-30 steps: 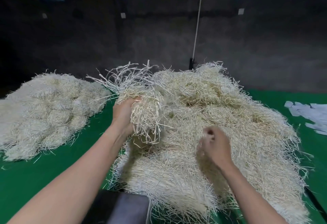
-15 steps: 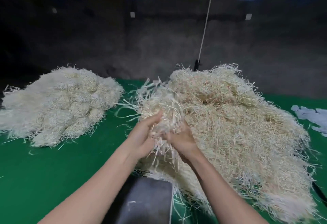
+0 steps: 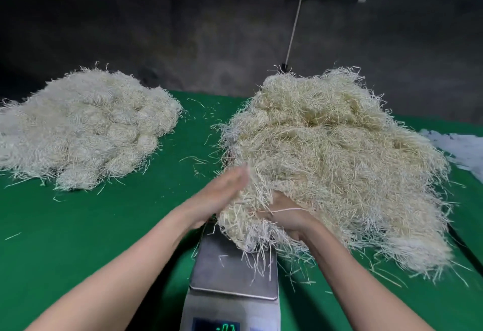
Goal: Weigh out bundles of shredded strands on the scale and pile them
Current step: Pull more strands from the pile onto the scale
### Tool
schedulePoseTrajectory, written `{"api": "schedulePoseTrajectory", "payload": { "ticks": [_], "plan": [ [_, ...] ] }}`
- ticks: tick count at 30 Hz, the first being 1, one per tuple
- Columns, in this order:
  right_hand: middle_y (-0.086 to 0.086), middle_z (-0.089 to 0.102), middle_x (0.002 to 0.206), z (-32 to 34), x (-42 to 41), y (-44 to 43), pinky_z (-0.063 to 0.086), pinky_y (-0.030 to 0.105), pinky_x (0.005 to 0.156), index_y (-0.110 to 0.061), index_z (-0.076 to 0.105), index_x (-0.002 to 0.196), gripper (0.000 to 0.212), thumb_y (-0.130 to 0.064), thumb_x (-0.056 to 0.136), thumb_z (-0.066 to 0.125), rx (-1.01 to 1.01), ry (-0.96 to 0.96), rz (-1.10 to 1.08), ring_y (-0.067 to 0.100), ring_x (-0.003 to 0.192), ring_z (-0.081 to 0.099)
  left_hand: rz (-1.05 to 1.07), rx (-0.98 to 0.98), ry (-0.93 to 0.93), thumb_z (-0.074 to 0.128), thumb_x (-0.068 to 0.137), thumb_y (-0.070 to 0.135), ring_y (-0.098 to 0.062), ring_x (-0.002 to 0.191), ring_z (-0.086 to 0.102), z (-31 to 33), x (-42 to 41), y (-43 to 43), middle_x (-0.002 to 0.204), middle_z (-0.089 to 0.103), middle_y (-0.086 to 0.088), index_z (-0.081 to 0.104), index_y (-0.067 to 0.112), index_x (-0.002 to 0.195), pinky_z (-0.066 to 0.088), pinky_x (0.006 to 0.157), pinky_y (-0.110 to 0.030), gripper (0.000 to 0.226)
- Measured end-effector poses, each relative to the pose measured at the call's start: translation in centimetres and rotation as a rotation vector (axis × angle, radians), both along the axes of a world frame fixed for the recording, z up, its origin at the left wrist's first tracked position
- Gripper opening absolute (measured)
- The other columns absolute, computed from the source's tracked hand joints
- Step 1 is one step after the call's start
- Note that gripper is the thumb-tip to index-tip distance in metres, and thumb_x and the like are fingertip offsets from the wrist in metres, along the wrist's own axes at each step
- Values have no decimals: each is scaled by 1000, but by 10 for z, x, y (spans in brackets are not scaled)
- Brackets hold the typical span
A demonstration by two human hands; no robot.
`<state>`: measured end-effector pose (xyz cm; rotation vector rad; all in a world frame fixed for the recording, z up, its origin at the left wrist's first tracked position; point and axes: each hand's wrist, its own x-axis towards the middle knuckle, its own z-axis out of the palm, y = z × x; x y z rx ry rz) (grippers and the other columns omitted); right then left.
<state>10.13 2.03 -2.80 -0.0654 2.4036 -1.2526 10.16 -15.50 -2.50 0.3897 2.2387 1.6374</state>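
Shredded strands sat bunched over the scale platform's far edge, near the tabletop's front. The left hand pressed flat and open; the right hand cupped them loosely. Best settled centrally, clear of the big heap.

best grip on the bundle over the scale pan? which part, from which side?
Cup the bundle around its thick middle, one of the hands on each flank, as the left hand and right hand are placed. It is loose and floppy, with ends dangling toward the scale, so pinching a few strands would likely shed the rest.
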Motion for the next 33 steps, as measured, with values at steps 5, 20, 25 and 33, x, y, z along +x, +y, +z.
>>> {"api": "schedulePoseTrajectory", "payload": {
  "ticks": [5,20,25,33],
  "plan": [
    [11,37,141,5,1,-2,49,26,89,-15,28,144,75,-30,82,68,-259,-66,-162,22,119,49,266,-242,289,46,85,59,-18,127,48,-13,3,13,140,49,-1,48,13,136,37,100,-22,69],
    [9,56,120,4,24,-61,35,55,104,-28,51,114,66,-65,61,65,-1000,-117,-203,35,122,48,759,492,-85,32,100,2,-16,104,55,27,-28,5,97,60,-6,56,16,91,38,106,-41,29],
    [17,67,110,5,13,-80,50,44,88,-4,66,108,45,-34,74,72,-1470,-250,-408,30,100,64,520,280,172,57,93,21,2,54,60,6,-15,9,61,67,14,63,19,75,48,53,-18,20],
    [7,72,88,-27,25,-35,56,22,59,-15,68,90,28,-8,95,42,-1232,-201,-517,7,68,70,96,331,-112,82,54,55,-13,139,26,-8,-9,-14,155,21,8,17,31,150,19,115,-46,119]
  ]
}}
